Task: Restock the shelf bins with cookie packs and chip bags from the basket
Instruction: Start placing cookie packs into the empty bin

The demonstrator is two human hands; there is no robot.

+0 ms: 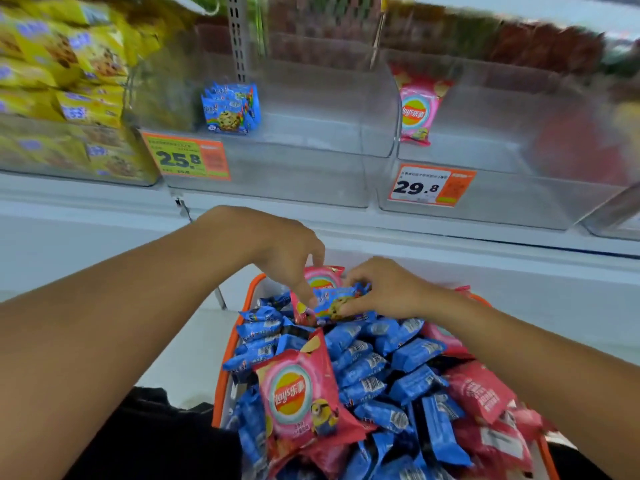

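Both hands meet on a blue cookie pack at the far end of a heaped basket, below two nearly bare shelf bins.

Head view: the left hand [277, 251] reaches in from the left, its fingers [306, 292] curled down onto the left end of the cookie pack [337, 301]; the right hand [384, 289] pinches the pack's right end between thumb and curled fingers. The pack sits just above the pile, in front of a pink chip bag [322, 277] standing at the back of the orange basket [227, 372]. The basket is heaped with blue packs and pink chip bags, one large bag [298, 400] lying face up near the front. On the shelf, the middle bin [294, 174] holds a few blue packs [230, 109]; the right bin [485, 202] holds one pink bag [419, 109]. The left bin holds yellow packs [69, 81].
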